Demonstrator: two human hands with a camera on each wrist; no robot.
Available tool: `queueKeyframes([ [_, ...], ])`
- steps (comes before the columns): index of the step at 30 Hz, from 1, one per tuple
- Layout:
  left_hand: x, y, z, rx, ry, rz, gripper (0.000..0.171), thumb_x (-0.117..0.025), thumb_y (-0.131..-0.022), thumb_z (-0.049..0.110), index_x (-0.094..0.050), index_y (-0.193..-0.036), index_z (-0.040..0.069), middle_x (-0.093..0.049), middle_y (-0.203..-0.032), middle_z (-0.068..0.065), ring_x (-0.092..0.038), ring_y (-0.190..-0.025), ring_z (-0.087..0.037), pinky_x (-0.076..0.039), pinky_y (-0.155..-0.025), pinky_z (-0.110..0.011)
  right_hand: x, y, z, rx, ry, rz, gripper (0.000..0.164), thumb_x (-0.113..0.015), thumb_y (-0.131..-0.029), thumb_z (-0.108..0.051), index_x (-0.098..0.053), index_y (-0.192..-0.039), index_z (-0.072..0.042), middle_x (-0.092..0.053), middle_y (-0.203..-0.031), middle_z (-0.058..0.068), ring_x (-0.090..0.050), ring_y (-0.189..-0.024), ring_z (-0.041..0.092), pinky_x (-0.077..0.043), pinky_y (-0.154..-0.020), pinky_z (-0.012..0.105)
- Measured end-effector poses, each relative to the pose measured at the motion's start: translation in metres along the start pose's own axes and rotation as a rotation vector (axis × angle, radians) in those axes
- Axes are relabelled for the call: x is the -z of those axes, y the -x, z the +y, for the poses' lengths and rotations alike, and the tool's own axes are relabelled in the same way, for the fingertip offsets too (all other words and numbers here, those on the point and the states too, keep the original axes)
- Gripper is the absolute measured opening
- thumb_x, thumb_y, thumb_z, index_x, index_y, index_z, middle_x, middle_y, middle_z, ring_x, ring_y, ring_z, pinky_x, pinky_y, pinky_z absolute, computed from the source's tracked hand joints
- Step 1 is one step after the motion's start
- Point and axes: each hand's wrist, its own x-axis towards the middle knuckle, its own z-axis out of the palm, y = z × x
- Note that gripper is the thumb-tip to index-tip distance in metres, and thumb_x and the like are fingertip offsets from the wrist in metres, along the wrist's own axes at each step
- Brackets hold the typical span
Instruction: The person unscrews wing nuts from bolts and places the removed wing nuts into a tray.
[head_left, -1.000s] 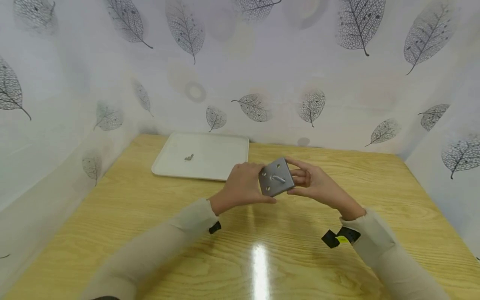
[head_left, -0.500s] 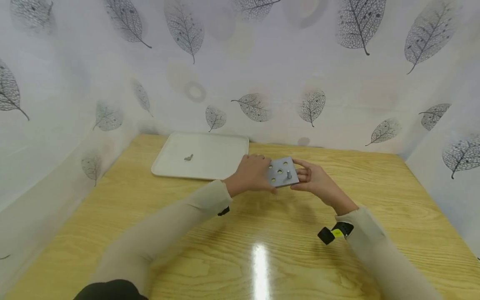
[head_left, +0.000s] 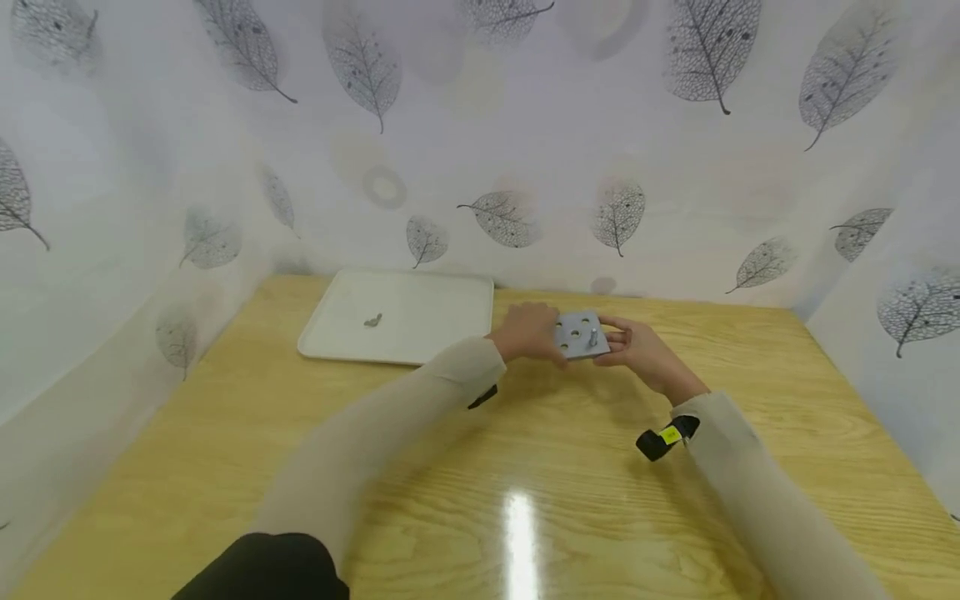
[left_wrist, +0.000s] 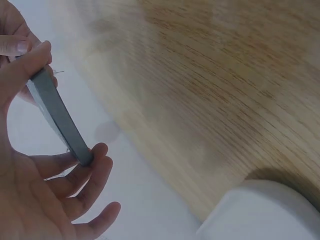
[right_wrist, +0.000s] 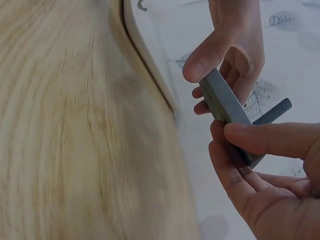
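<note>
A square grey metal plate (head_left: 576,332) with several holes is held up above the table between both hands. A threaded bolt (head_left: 593,337) stands out of the plate near its right corner; its thread shows clearly on the bolt (right_wrist: 273,111) in the right wrist view. My left hand (head_left: 528,330) grips the left edge of the plate, thumb on one edge and fingers on the opposite one, as the plate (left_wrist: 60,117) shows edge-on in the left wrist view. The right side is pinched between thumb and fingers of my right hand (head_left: 641,354).
A white tray (head_left: 427,312) lies at the back left of the wooden table (head_left: 585,500), with small grey pieces (head_left: 372,320) on it. Behind the table hangs a leaf-patterned curtain (head_left: 525,117). A black rounded shape (head_left: 266,567) covers the lower left of the head view.
The plate has moved right and slightly away, both hands still holding it. It has tilted flatter and turned, so the bolt now points up near the right corner. The left arm has reached further forward.
</note>
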Motion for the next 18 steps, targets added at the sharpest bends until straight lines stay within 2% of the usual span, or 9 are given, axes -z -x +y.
queueKeyframes([
  [6, -0.015, -0.030, -0.001, 0.027, 0.031, -0.006, 0.062, -0.080, -0.061, 0.054, -0.056, -0.103, 0.015, -0.058, -0.090, 0.004, -0.053, -0.078, -0.012, -0.043, -0.071, -0.028, 0.010, -0.015, 0.014, -0.052, 0.075, 0.034, 0.077, -0.059, -0.087, 0.002, -0.015, -0.150, -0.003, -0.039, -0.142, 0.029, -0.051, -0.124, 0.032, -0.048, -0.097, 0.035],
  [10, -0.024, -0.049, -0.004, 0.064, 0.062, -0.006, 0.067, -0.082, -0.059, 0.052, -0.053, -0.106, 0.015, -0.057, -0.093, 0.004, -0.054, -0.080, -0.013, -0.045, -0.073, -0.030, 0.014, -0.024, 0.020, -0.083, 0.104, 0.048, 0.077, -0.060, -0.087, -0.001, -0.015, -0.150, -0.003, -0.037, -0.144, 0.028, -0.043, -0.130, 0.038, -0.041, -0.105, 0.044],
  [13, -0.029, -0.061, -0.006, 0.084, 0.084, -0.022, 0.071, -0.084, -0.057, 0.051, -0.052, -0.109, 0.014, -0.058, -0.097, 0.003, -0.054, -0.084, -0.014, -0.047, -0.078, -0.033, 0.016, -0.030, 0.024, -0.098, 0.100, 0.057, 0.075, -0.059, -0.088, 0.000, -0.016, -0.149, -0.002, -0.035, -0.144, 0.029, -0.040, -0.132, 0.038, -0.042, -0.103, 0.041],
  [18, -0.035, -0.077, -0.009, 0.101, 0.103, -0.055, 0.073, -0.085, -0.056, 0.049, -0.052, -0.111, 0.015, -0.058, -0.100, 0.003, -0.055, -0.088, -0.015, -0.047, -0.084, -0.036, 0.017, -0.036, 0.028, -0.098, 0.109, 0.070, 0.072, -0.058, -0.088, 0.001, -0.018, -0.148, 0.001, -0.037, -0.142, 0.032, -0.043, -0.128, 0.038, -0.048, -0.094, 0.032],
])
